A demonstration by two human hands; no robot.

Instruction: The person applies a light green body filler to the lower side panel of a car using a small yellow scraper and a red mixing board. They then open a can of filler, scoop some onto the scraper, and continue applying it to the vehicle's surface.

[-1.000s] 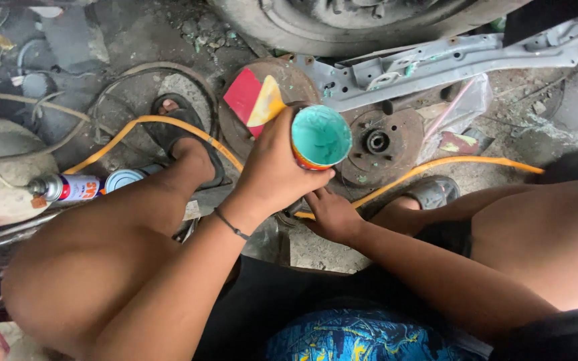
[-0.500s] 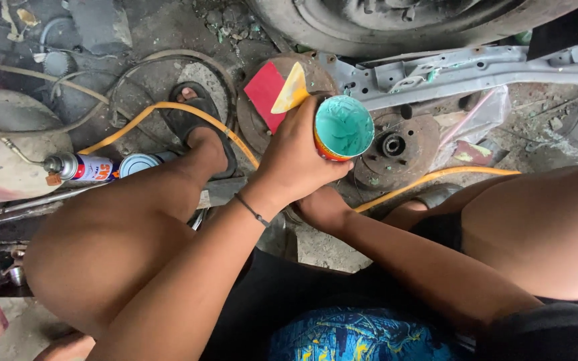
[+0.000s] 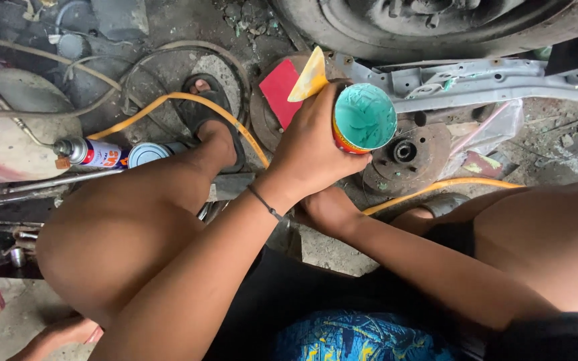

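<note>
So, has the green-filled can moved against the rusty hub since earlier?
Yes, slightly: the can in the left hand shifted right, toward the rusty hub.

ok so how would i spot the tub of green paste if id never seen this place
Start at the big dark tyre along the top, then drop to the grey metal bar just under it. At the bar's left end the left hand grips a small round open tub, the only thing filled with teal-green paste.
</note>
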